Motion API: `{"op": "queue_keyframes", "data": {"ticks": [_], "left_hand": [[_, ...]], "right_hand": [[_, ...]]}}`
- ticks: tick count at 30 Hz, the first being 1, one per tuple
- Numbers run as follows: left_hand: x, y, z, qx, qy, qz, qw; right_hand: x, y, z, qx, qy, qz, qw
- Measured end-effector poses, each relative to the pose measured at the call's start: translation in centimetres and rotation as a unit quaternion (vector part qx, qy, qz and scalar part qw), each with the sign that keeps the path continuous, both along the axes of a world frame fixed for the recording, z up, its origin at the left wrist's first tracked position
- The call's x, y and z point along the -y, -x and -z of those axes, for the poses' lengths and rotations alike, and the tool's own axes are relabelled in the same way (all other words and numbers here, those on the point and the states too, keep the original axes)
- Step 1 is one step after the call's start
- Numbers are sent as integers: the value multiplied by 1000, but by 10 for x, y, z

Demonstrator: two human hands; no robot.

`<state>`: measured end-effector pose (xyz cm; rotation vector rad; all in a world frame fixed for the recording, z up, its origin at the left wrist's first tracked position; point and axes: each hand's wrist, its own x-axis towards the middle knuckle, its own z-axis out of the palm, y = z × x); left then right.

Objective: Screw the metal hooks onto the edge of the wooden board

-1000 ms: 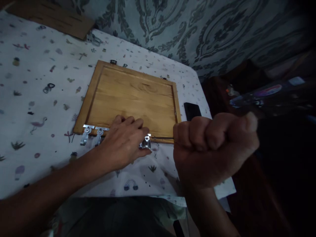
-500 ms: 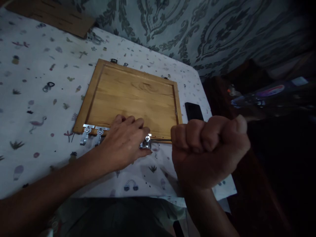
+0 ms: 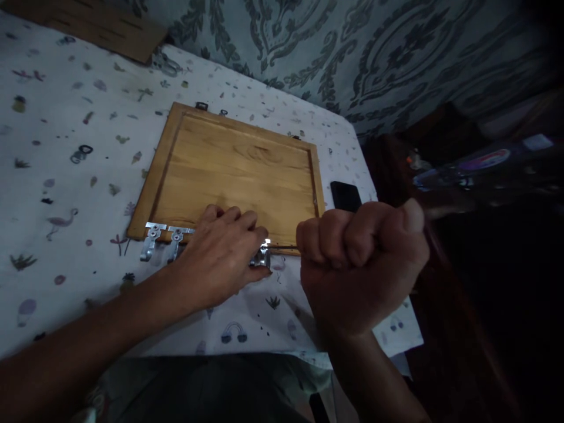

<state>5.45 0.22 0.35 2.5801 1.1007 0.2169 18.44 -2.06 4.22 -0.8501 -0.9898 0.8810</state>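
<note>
A framed wooden panel point(image 3: 238, 170) lies flat on the patterned tablecloth. Metal hinge-like brackets point(image 3: 152, 239) sit along its near edge at the left. My left hand point(image 3: 224, 252) rests over that edge, fingers curled round a metal bracket point(image 3: 263, 254) near the right end. My right hand point(image 3: 363, 258) is a fist around a tool whose handle is hidden; its thin dark shaft point(image 3: 284, 247) reaches left to this bracket.
A black phone-like object point(image 3: 346, 195) lies right of the panel. Cardboard point(image 3: 97, 26) and metal parts point(image 3: 165, 63) are at the back left. A plastic bottle point(image 3: 484, 161) is beyond the table point(image 3: 61, 176) at the right.
My right fist has shifted slightly left, toward the bracket, with the tool. My left hand stays on the bracket. The panel's left side appears slightly farther left in view.
</note>
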Motion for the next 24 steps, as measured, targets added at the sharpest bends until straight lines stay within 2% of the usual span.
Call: {"op": "queue_keyframes", "data": {"ticks": [8, 12, 13, 14, 15, 16, 21, 24], "left_hand": [[-1, 0, -1, -10, 10, 2, 1000], [-3, -1, -4, -22, 31, 2, 999], [-3, -1, -4, -25, 36, 2, 999], [-3, -1, -5, -28, 41, 3, 999], [-3, -1, -5, -30, 45, 4, 999], [-3, -1, -6, -28, 44, 6, 999], [-2, 0, -6, -30, 42, 8, 999], [-1, 1, -4, -23, 37, 9, 999]], "right_hand": [[5, 3, 0, 12, 2, -17, 1000], [10, -5, 5, 67, -37, -97, 992], [11, -9, 6, 92, -44, -129, 986], [12, -12, 8, 129, -17, -157, 979], [12, -15, 9, 152, -33, -210, 965], [12, -18, 9, 151, -46, -232, 960], [2, -21, 4, 98, 1, -256, 962], [-4, -18, 0, 77, 16, -243, 967]]}}
